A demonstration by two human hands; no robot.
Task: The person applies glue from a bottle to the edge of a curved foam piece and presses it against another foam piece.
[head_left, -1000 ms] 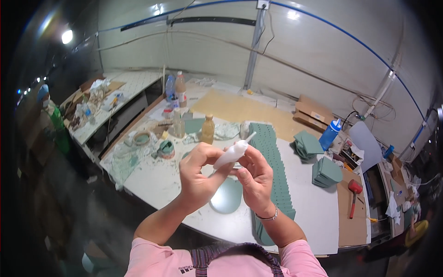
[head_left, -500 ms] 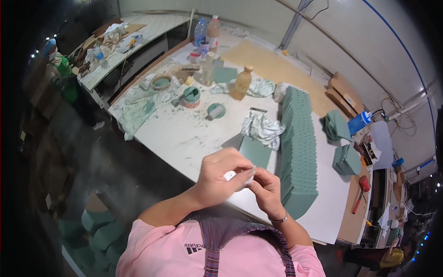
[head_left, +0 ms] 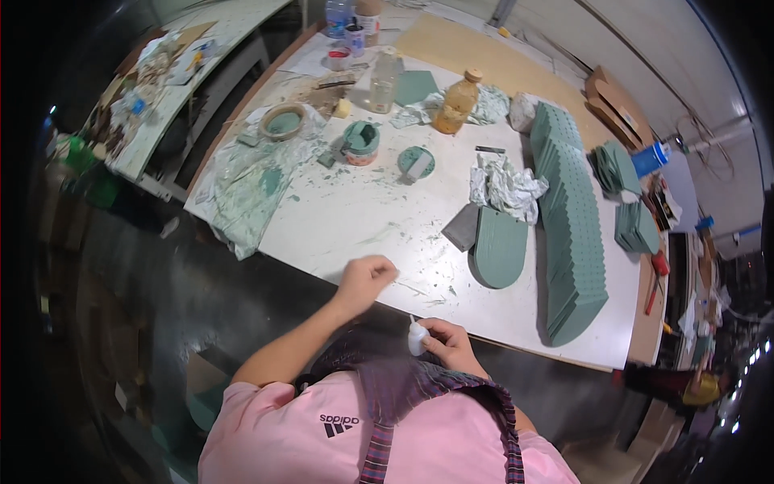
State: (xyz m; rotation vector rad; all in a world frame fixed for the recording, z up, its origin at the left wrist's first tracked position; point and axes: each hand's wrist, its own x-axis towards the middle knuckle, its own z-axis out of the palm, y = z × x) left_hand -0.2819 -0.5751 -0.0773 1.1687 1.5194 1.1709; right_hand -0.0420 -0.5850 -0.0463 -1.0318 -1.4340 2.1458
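Note:
My right hand (head_left: 446, 342) grips a small white squeeze bottle (head_left: 417, 339) with a thin nozzle pointing up, close to my body below the table's front edge. My left hand (head_left: 365, 282) is over the front edge of the white table (head_left: 314, 234), its fingers pinched together. Whatever those fingertips hold, if anything, is too small to make out. Beyond my hands lies a green round-ended board (head_left: 501, 250), with a dark grey flat piece (head_left: 462, 227) beside it and a crumpled white cloth (head_left: 506, 187) at its far end.
A long row of overlapping green boards (head_left: 571, 234) runs along the right. To the left stand an open tin of green paste (head_left: 361, 153), its lid (head_left: 416, 164) and a round dish (head_left: 284, 121) on a stained cloth (head_left: 250, 194). Farther back is an amber bottle (head_left: 456, 105).
My hands have parted from around the white bottle. The right has drawn it nearer my body, the left has moved off to the left. The view has shifted too.

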